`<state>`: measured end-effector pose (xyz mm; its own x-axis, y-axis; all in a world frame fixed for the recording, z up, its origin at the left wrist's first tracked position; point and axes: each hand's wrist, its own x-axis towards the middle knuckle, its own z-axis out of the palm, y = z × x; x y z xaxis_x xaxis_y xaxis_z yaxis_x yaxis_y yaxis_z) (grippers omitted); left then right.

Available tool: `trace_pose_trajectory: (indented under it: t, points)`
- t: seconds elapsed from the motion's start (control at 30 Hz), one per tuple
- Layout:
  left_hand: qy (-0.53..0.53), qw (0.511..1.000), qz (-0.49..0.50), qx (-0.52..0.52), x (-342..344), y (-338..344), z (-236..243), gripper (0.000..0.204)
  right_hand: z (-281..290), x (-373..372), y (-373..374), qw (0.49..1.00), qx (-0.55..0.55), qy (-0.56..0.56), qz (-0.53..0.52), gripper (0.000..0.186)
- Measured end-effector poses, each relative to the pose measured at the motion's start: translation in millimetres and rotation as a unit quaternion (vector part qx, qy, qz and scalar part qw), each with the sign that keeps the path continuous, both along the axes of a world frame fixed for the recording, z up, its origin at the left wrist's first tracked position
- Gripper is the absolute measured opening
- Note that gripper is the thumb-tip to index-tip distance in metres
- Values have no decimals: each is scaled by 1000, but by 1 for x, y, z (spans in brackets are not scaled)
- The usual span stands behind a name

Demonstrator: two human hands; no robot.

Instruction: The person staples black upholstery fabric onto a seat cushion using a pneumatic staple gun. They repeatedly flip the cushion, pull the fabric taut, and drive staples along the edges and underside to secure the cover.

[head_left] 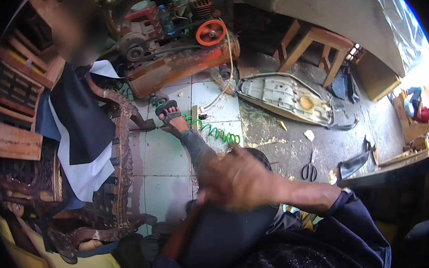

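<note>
My right hand (pixel 240 179) is smeared by motion above my lap, so its fingers and anything in them cannot be made out. My left forearm (pixel 181 233) rises from the lower edge toward it. The left hand (pixel 205 197) is mostly hidden behind the right one, and its fingers do not show clearly. Below both hands lies a smooth dark surface (pixel 226 237), perhaps trousers or a dark cover. A coiled green air hose (pixel 217 133) lies on the tiles just beyond the hands. My foot in a dark sandal (pixel 169 111) rests on the floor near it.
A rusty air compressor (pixel 180 64) with an orange wheel (pixel 211 32) stands at the back. An upturned seat base (pixel 286 99) and black-handled scissors (pixel 310 167) lie at right. Carved wooden furniture (pixel 122 165) draped with black sheet material (pixel 84 118) fills the left. A wooden trestle (pixel 313 47) stands behind.
</note>
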<state>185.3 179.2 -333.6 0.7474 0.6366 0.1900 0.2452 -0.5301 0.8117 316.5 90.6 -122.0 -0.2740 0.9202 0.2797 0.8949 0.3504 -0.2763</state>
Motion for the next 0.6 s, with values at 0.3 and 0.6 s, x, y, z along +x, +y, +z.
trace_pose_trajectory:
  t: [0.3,0.6]
  points:
    - [93,987,79,-109,-85,-25,92,34,-20,8,-90,863,-37,447,-232,70]
    - [57,970,219,-90,-73,-56,127,29,-104,-65,-55,272,-175,945,-51,73]
